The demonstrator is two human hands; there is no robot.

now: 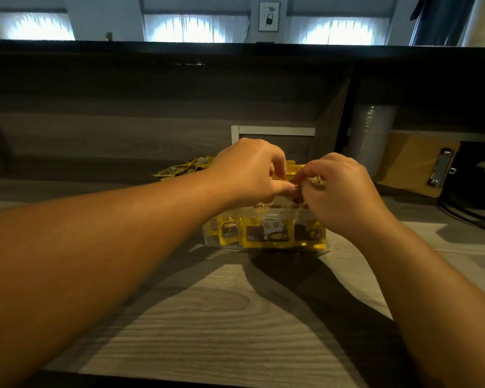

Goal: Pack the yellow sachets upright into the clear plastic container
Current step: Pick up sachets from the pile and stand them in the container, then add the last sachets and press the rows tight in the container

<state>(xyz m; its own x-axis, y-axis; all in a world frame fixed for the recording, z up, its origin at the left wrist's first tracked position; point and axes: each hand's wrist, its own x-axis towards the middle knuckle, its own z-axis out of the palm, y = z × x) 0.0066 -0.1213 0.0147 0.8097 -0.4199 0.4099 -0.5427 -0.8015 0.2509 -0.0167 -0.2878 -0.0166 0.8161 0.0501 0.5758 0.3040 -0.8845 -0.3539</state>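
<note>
Upright, glossy yellow sachets, clear container

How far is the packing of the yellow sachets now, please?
Done: a row of sachets stands upright inside the clear plastic container. In hand: the left hand and right hand both pinch sachets over its top. Left: a loose pile of sachets lies on the table behind.

Container: clear plastic container, upright on surface, centre.
Packed sachets: yellow sachets standing upright inside, dark printed fronts facing camera.
Loose sachets: yellow pile lying flat behind-left of container.
</note>
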